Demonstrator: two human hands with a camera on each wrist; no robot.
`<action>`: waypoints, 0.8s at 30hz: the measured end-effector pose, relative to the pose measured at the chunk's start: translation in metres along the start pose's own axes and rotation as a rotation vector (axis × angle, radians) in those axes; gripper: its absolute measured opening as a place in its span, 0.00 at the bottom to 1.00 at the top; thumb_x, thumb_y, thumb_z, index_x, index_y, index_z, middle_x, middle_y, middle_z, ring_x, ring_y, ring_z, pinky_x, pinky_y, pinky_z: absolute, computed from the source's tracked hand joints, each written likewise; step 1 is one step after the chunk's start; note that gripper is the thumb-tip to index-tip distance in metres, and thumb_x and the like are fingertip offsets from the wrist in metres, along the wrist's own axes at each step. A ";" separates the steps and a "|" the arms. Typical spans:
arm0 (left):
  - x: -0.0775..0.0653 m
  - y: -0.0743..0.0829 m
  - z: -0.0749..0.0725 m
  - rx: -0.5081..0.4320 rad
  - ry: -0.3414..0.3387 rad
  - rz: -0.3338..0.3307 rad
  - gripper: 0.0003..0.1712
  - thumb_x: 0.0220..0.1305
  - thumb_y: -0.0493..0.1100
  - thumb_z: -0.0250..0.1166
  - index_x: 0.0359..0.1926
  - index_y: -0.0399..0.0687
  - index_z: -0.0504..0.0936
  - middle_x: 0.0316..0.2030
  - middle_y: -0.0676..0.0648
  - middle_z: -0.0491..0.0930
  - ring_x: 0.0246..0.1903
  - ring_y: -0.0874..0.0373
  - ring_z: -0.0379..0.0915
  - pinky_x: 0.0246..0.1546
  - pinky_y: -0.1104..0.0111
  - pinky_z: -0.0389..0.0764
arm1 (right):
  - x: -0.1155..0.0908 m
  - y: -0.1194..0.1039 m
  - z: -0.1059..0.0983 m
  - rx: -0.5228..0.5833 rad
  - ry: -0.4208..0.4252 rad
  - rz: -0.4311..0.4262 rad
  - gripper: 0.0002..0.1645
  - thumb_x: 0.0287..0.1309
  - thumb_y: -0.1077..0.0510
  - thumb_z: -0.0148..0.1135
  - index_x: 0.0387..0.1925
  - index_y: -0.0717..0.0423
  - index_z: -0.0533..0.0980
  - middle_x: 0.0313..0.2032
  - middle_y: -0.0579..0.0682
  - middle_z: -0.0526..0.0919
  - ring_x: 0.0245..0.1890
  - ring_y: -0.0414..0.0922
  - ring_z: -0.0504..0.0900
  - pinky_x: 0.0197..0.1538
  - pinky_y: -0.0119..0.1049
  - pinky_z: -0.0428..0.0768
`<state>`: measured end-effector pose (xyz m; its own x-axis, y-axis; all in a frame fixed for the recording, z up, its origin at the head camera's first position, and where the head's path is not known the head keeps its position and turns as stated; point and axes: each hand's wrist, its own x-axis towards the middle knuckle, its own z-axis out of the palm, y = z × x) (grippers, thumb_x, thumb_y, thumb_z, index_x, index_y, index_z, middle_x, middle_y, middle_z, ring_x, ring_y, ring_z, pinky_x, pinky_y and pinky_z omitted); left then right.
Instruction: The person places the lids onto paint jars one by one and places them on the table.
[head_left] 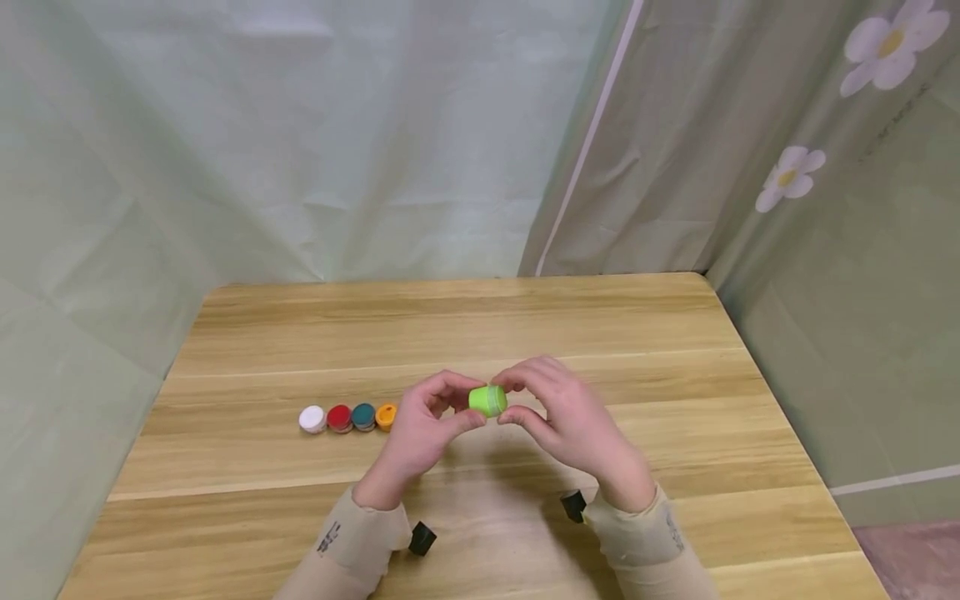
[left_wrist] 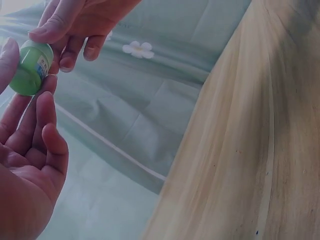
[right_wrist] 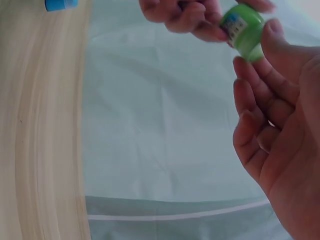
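Note:
A small bright green jar (head_left: 482, 402) is held up over the table between both hands, tipped on its side with one end toward each. The left hand (head_left: 420, 425) pinches its left end between thumb and fingers. At the other end, the right hand (head_left: 570, 412) grips the paler rim with thumb and fingertips. A printed label shows on the side of the green jar (right_wrist: 242, 31) in the right wrist view. Left of the left hand, a white jar (head_left: 312, 419), a red jar (head_left: 340, 418), a teal jar (head_left: 363, 417) and an orange jar (head_left: 386, 416) stand in a row.
The wooden table (head_left: 600, 325) has light curtains (head_left: 360, 150) along its back and sides. Small black devices (head_left: 422, 539) sit by the sleeve cuffs. Part of a blue jar (right_wrist: 60, 4) shows at the top edge of the right wrist view.

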<state>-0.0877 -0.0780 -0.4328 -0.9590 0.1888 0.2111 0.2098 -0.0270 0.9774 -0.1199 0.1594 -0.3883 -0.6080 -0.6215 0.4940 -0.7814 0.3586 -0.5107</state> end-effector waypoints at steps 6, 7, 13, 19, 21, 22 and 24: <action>-0.001 -0.001 0.004 -0.033 0.009 -0.021 0.18 0.62 0.36 0.80 0.52 0.40 0.87 0.45 0.45 0.88 0.42 0.50 0.81 0.46 0.64 0.85 | 0.001 -0.004 0.010 -0.115 -0.004 0.047 0.31 0.77 0.33 0.47 0.52 0.54 0.79 0.47 0.43 0.84 0.49 0.44 0.79 0.52 0.42 0.81; 0.000 -0.001 0.006 -0.028 0.014 -0.013 0.18 0.61 0.35 0.80 0.51 0.40 0.87 0.44 0.45 0.88 0.41 0.50 0.81 0.46 0.64 0.85 | 0.001 -0.005 0.012 -0.134 -0.003 0.062 0.33 0.77 0.32 0.43 0.52 0.54 0.79 0.46 0.44 0.83 0.48 0.44 0.79 0.51 0.42 0.81; 0.003 -0.004 0.018 0.061 0.078 0.033 0.19 0.55 0.34 0.84 0.45 0.46 0.86 0.44 0.50 0.89 0.38 0.52 0.82 0.45 0.62 0.85 | 0.003 -0.007 0.016 -0.216 -0.019 0.175 0.38 0.77 0.29 0.37 0.46 0.55 0.78 0.40 0.46 0.80 0.41 0.46 0.74 0.44 0.40 0.78; 0.001 -0.003 0.026 0.232 0.172 0.055 0.16 0.55 0.39 0.85 0.41 0.52 0.88 0.41 0.58 0.89 0.37 0.55 0.80 0.43 0.56 0.84 | 0.002 -0.008 0.017 -0.277 -0.059 0.252 0.21 0.79 0.40 0.58 0.44 0.54 0.79 0.38 0.45 0.79 0.39 0.45 0.73 0.43 0.39 0.77; 0.001 -0.002 0.027 0.277 0.185 0.073 0.16 0.55 0.39 0.85 0.41 0.51 0.88 0.41 0.58 0.89 0.36 0.55 0.80 0.42 0.53 0.84 | 0.002 -0.009 0.018 -0.292 -0.064 0.266 0.17 0.78 0.45 0.62 0.43 0.55 0.80 0.37 0.45 0.80 0.39 0.45 0.74 0.43 0.39 0.78; 0.001 -0.002 0.027 0.296 0.190 0.085 0.16 0.55 0.39 0.85 0.42 0.50 0.89 0.40 0.58 0.89 0.36 0.54 0.80 0.42 0.52 0.84 | 0.002 -0.009 0.018 -0.299 -0.066 0.272 0.16 0.78 0.46 0.62 0.43 0.55 0.80 0.37 0.45 0.80 0.39 0.45 0.74 0.43 0.39 0.78; 0.001 -0.002 0.027 0.332 0.196 0.109 0.16 0.54 0.38 0.86 0.42 0.49 0.89 0.41 0.58 0.89 0.36 0.53 0.80 0.42 0.53 0.84 | 0.003 -0.010 0.020 -0.305 -0.066 0.282 0.15 0.79 0.46 0.61 0.43 0.55 0.81 0.37 0.45 0.81 0.39 0.46 0.75 0.43 0.40 0.78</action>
<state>-0.0837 -0.0514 -0.4351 -0.9391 0.0109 0.3436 0.3320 0.2880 0.8982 -0.1111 0.1407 -0.3959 -0.8014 -0.5094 0.3136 -0.5976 0.7044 -0.3831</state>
